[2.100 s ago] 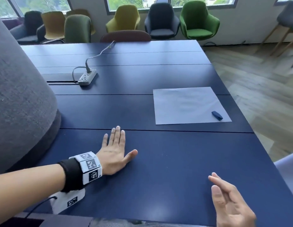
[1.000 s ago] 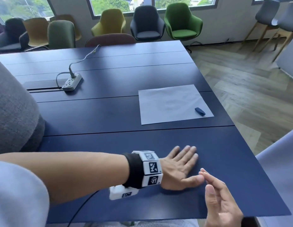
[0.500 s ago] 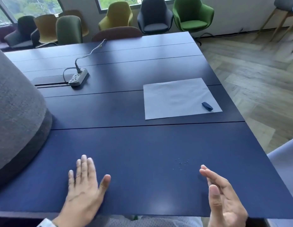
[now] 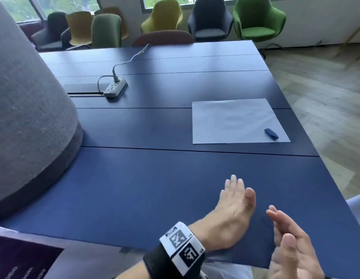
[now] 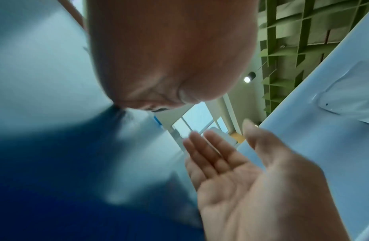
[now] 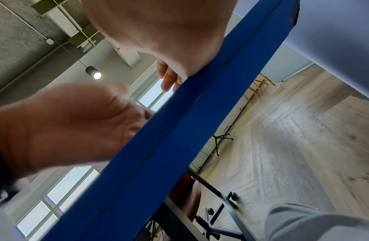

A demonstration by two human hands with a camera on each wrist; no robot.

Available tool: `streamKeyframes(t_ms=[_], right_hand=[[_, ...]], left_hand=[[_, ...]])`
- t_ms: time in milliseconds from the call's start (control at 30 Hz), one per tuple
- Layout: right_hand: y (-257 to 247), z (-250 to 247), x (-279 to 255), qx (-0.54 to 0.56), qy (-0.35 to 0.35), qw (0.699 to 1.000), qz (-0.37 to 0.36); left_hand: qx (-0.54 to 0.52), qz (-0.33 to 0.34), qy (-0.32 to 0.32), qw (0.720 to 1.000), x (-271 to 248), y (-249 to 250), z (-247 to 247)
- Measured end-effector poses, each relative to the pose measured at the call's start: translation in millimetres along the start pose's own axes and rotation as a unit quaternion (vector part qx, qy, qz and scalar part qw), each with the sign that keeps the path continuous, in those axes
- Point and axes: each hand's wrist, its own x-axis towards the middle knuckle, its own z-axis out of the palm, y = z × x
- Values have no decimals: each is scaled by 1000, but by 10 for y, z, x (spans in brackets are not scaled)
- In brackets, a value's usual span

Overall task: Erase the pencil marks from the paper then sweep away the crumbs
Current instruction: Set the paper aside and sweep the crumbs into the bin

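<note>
The white paper [image 4: 233,120] lies flat at the table's right side, with the dark blue eraser [image 4: 271,134] resting on its near right corner. My left hand [image 4: 235,198] lies flat on the blue table [image 4: 144,188] near the front edge, fingers straight and together, holding nothing. Right beside it, my right hand [image 4: 285,234] is held open and slightly cupped at the table's front edge, palm toward the left hand. The left wrist view shows that open right palm [image 5: 251,179] empty. No crumbs are visible on the tabletop or in either hand.
A big grey fabric-covered column [image 4: 24,107] stands on the table's left part. A white power strip [image 4: 115,88] with its cable lies at the back centre. Chairs [image 4: 257,21] line the far side. The table's right edge [image 4: 316,158] drops to wooden floor.
My left hand has swept from the near left of the table rightward to just beside my right hand. The small crumbs seen in front of the right hand no longer show.
</note>
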Motion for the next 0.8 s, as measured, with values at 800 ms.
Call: streamKeyframes(t_ms=[800], right_hand=[[-4, 113, -35, -139, -3, 990, -34]], left_hand=[[-22, -3, -22, 1000, 46, 76, 24]])
